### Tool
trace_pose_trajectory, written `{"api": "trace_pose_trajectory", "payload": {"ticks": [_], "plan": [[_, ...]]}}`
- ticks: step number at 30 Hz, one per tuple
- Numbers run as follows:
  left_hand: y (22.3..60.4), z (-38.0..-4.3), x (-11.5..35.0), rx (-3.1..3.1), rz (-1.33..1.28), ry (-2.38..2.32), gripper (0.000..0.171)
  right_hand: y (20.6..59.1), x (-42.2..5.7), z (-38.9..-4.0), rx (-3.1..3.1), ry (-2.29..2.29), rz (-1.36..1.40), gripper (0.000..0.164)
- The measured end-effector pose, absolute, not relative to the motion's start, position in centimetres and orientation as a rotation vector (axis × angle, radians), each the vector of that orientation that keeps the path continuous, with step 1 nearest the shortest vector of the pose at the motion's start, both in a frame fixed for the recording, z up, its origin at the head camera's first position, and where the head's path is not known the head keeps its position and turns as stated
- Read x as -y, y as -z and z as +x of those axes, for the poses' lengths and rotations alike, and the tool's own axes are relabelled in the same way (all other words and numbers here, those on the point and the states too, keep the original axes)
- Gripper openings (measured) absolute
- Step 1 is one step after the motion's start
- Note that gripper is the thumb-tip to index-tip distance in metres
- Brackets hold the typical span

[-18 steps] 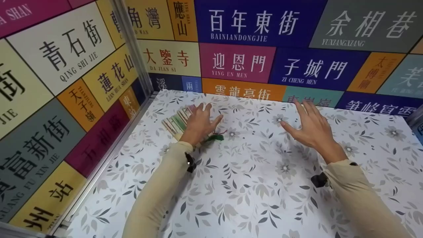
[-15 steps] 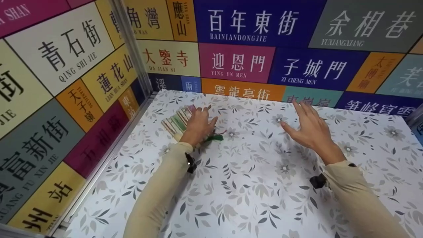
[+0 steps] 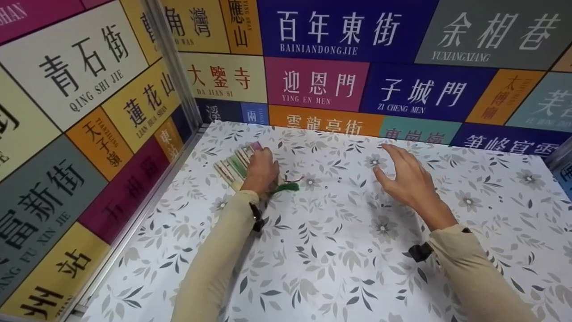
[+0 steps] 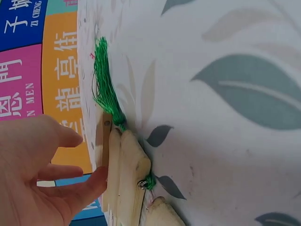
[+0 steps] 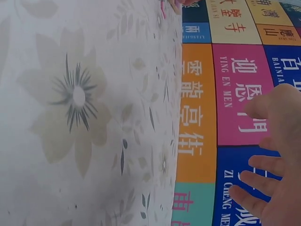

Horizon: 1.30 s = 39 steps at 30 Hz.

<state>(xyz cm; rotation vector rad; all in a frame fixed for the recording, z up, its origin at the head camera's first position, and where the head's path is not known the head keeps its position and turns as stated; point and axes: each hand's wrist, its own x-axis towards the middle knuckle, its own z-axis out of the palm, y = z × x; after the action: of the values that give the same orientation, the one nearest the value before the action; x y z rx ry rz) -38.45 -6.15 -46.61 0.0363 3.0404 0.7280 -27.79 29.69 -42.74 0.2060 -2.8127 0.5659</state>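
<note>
Several folded hand fans [image 3: 232, 169] with pale bamboo sticks and green, white and pink edges lie side by side at the table's far left. A green tassel [image 4: 107, 77] hangs from the riveted end of one. My left hand [image 3: 261, 167] reaches down over the fans, its fingers bent. In the left wrist view, a fingertip of the left hand [image 4: 51, 174] touches the outer fan's side, while the thumb stays apart from it. To the right, my right hand [image 3: 409, 179] hovers above the table with thumb and fingers spread, holding nothing.
A white table [image 3: 339, 268] with a grey leaf and flower print carries the fans. Colourful street-sign panels [image 3: 317, 85] stand along its back edge. Another panelled wall [image 3: 85, 143] runs along the left side.
My left hand has lowered onto the fans and its spread fingers have drawn in. The right hand has shifted slightly left. The head view has turned a little.
</note>
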Motion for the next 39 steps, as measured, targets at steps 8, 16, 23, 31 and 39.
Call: {"api": "trace_pose_trajectory", "payload": {"ticks": [8, 16, 23, 31, 39], "plan": [[46.8, -38.5, 6.2, -3.055, -0.063, -0.747, 0.05, 43.5, -27.7, -27.3, 2.751, -0.659, 0.252, 0.064], [46.6, -38.7, 5.4, -3.011, -0.117, -0.736, 0.06, 44.1, -26.3, -26.9, 2.737, -0.696, 0.297, 0.061], [46.6, -39.2, 4.5, -3.024, -0.176, -0.624, 0.048, 44.7, -25.7, -26.5, 2.743, -0.726, 0.297, 0.059], [46.3, -39.3, 4.4, -3.074, -0.246, -0.664, 0.06, 45.3, -25.5, -26.5, 2.728, -0.752, 0.336, 0.057], [46.1, -39.1, 5.0, -3.006, -0.261, -0.863, 0.074, 45.7, -25.3, -26.5, 2.702, -0.766, 0.358, 0.056]]}}
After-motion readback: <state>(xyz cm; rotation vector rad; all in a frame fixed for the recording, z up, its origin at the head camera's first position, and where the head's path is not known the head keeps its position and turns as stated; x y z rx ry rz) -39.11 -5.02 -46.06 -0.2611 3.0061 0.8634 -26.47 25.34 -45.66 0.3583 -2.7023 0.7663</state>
